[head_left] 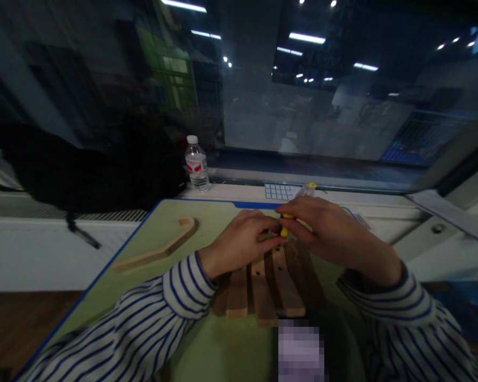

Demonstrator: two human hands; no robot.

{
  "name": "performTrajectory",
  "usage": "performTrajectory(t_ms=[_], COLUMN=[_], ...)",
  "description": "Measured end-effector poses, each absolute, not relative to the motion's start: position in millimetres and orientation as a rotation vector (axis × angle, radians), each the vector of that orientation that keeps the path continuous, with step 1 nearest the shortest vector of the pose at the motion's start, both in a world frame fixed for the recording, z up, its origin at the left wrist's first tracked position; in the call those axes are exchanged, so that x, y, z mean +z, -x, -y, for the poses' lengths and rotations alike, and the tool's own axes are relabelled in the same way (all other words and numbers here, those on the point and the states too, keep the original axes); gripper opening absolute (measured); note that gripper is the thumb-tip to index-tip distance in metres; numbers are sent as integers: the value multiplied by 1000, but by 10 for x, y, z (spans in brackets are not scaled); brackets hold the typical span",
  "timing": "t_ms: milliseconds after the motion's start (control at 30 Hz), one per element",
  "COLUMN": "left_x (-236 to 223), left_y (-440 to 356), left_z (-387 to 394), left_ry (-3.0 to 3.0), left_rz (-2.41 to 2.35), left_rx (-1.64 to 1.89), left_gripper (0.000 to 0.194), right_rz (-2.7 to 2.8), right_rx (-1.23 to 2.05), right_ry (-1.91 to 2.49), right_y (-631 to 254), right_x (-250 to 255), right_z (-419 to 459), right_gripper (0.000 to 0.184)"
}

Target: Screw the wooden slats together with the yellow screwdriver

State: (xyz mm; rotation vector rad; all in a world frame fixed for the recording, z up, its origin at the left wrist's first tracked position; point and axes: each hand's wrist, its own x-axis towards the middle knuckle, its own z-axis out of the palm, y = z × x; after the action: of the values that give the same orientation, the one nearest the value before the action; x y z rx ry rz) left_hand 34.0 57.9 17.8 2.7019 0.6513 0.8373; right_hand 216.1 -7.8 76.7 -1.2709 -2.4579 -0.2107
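Observation:
My right hand [322,228] pinches a small yellow-and-black object [286,227] between thumb and fingers; its exact kind is partly hidden by the fingertips. Beside it, my left hand [241,241] has its fingers curled and pressed together close to that object, over the far end of a wooden piece. What the left fingertips hold is hidden. Below both hands lies a wooden assembly with several light slats, among them a left slat [237,294], a middle slat [263,297] and a right slat [287,289] with small dark holes. A darker brown board [313,281] lies under them.
A curved wooden stick [163,250] lies on the left of the green table [211,217]. On the sill stand a water bottle [197,167] and a blue-grid sheet [279,191]. A black bag [83,175] rests at left. A pixelated patch [300,350] covers something at the near edge.

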Motion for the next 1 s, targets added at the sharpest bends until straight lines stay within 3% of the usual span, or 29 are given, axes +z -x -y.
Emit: performTrajectory(t_ms=[233,1000], left_x=[181,182], left_y=[-344,-276], left_z=[-575,-571], left_ry=[-2683,-2637], left_rz=[-670,-646], left_rx=[888,690], left_gripper=[19,20], right_rz=[2421,2353], right_rx=[-249,-18], right_ry=[1187,1133], right_y=[-2175,-2177], right_x=[758,655], right_z=[91,18], right_gripper=[32,22])
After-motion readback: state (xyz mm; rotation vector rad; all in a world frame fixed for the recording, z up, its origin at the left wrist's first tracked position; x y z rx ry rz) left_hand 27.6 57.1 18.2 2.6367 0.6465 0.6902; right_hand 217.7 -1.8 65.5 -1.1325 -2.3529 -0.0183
